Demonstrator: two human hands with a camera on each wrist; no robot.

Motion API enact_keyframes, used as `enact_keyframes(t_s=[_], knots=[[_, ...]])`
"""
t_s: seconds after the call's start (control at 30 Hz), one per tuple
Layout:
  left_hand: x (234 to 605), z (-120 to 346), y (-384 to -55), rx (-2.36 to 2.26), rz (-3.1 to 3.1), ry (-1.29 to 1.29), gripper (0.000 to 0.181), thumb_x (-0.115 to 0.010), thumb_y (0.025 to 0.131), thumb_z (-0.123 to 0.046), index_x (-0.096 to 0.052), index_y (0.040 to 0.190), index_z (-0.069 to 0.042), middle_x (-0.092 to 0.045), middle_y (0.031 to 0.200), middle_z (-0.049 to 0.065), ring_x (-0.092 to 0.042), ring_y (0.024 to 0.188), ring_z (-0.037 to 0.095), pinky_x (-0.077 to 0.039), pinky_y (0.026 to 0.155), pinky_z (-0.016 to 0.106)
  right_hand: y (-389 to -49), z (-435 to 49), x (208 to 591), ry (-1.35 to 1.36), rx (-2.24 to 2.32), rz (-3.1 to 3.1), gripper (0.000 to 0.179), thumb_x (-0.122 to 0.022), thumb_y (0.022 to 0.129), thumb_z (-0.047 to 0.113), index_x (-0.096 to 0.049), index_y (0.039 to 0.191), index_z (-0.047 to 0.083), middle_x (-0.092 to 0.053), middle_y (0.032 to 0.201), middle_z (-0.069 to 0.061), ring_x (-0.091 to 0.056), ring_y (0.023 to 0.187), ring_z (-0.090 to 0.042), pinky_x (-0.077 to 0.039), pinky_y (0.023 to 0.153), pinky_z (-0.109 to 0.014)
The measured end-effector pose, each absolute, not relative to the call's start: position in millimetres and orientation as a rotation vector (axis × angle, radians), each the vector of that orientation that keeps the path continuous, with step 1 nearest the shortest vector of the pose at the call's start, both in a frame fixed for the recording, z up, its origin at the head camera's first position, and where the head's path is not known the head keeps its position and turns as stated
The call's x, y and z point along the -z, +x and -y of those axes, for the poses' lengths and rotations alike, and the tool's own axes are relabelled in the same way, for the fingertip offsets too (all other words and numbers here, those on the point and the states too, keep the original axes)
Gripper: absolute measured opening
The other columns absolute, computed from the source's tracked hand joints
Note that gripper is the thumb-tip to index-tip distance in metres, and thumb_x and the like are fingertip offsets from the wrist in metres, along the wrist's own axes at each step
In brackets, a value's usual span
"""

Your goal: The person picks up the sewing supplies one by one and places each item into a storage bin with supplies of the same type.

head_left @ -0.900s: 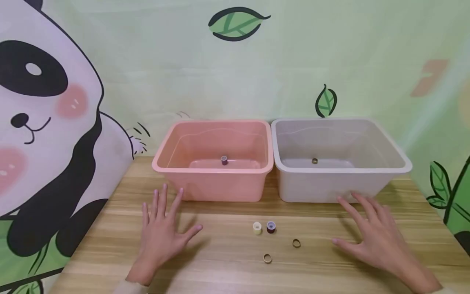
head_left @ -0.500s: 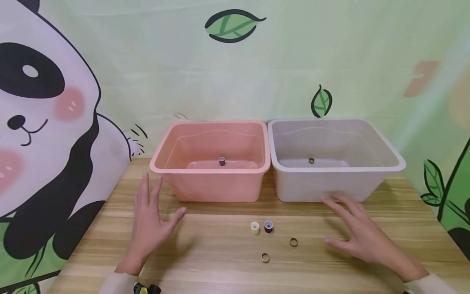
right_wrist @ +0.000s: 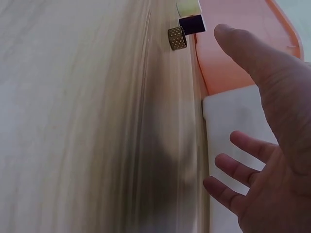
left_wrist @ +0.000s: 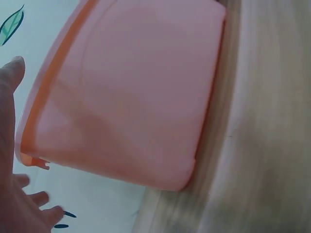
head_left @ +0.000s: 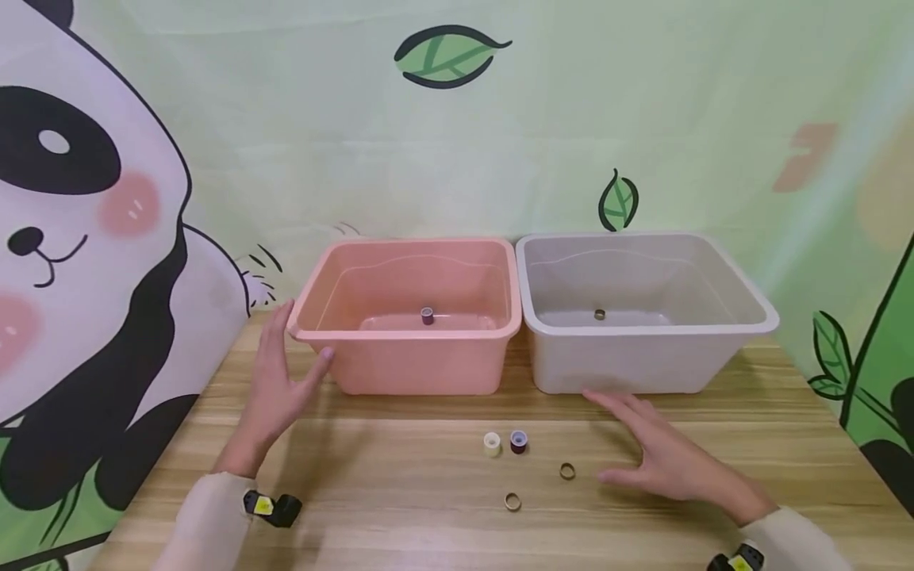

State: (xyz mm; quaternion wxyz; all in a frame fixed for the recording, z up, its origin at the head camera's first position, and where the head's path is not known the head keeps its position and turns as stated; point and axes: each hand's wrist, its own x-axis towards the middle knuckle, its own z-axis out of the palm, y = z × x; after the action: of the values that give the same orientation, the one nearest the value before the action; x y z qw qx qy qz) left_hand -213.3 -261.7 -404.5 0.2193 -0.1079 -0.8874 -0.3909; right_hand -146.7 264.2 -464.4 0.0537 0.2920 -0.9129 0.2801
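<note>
My left hand [head_left: 274,388] is at the left front corner of the pink bin [head_left: 417,366], fingers extended beside its rim and thumb in front. Whether it touches the rim I cannot tell. Above the table, my right hand [head_left: 660,456] hovers in front of the light grey bin [head_left: 643,363], fingers spread and holding nothing. Left of it lie two bronze-coloured rings, the nearer-to-hand ring [right_wrist: 178,40] showing a dotted band. A cream spool-like cylinder [head_left: 492,451] and a dark purple one [head_left: 518,449] stand side by side before the bins.
Inside the pink bin sits a small purple cylinder [head_left: 428,318]; a ring [head_left: 600,316] lies in the grey bin. The bins stand side by side at the back of the wooden table [head_left: 400,523]. Behind them hangs a panda-printed cloth [head_left: 443,159].
My left hand has moved left and forward to the pink bin's corner. My right hand has shifted left toward the rings. The view has drifted slightly; the small items stay put.
</note>
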Motion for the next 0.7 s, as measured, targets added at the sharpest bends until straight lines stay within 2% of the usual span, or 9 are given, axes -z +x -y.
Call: enact_keyframes(t_s=[0.13,0.33,0.43,0.57,0.63,0.7], knots=[[401,263,-225,1.220,2.482,-0.311,0.086,-0.068,0.099,-0.035,-0.015,0.165,-0.027,-0.029,0.164,0.015,-0.033,0.145,0.038,-0.034,0.109,0.073,-152,-258,468,0.902,-0.861,2.793,0.099,-0.089,0.077,0.048,-0.038,0.159,0.025,-0.049,0.148,-0.007,-0.047,0.133,-0.034,-0.045,0.103,-0.063],[396,261,-236,1.484,2.489,-0.304,0.078,-0.057,0.105,-0.037,-0.007,0.165,-0.032,-0.026,0.165,0.017,-0.034,0.146,0.041,-0.032,0.113,0.070,-158,-248,472,0.941,-0.876,2.796,0.097,-0.089,0.074,0.052,-0.045,0.155,0.020,-0.050,0.148,-0.009,-0.045,0.133,-0.035,-0.044,0.104,-0.063],[394,262,-239,1.541,2.489,-0.301,0.075,-0.053,0.107,-0.038,-0.007,0.165,-0.029,-0.024,0.166,0.015,-0.040,0.142,0.038,-0.042,0.112,0.053,-160,-243,474,0.952,-0.891,2.805,0.094,-0.090,0.074,0.051,-0.049,0.151,0.018,-0.049,0.149,-0.012,-0.044,0.134,-0.036,-0.042,0.105,-0.064],[396,262,-241,1.613,2.479,-0.299,0.075,-0.052,0.107,-0.038,-0.007,0.165,-0.024,-0.024,0.166,0.014,-0.045,0.138,0.034,-0.051,0.097,0.021,-160,-237,477,0.969,-0.930,2.839,0.080,-0.091,0.074,0.047,-0.058,0.141,0.019,-0.049,0.150,-0.014,-0.041,0.136,-0.037,-0.039,0.107,-0.065],[397,263,-242,1.661,2.457,-0.298,0.075,-0.052,0.107,-0.037,-0.007,0.165,-0.022,-0.024,0.165,0.015,-0.044,0.138,0.034,-0.050,0.093,0.014,-160,-235,478,0.980,-0.941,2.851,0.071,-0.091,0.075,0.044,-0.061,0.135,0.021,-0.049,0.149,-0.014,-0.041,0.135,-0.037,-0.039,0.107,-0.065],[398,263,-242,1.702,2.434,-0.291,0.075,-0.053,0.107,-0.037,-0.007,0.164,-0.019,-0.025,0.163,0.016,-0.043,0.139,0.035,-0.050,0.093,0.014,-160,-233,479,0.988,-0.945,2.857,0.063,-0.091,0.075,0.041,-0.063,0.129,0.024,-0.050,0.148,-0.014,-0.041,0.134,-0.037,-0.039,0.106,-0.065]])
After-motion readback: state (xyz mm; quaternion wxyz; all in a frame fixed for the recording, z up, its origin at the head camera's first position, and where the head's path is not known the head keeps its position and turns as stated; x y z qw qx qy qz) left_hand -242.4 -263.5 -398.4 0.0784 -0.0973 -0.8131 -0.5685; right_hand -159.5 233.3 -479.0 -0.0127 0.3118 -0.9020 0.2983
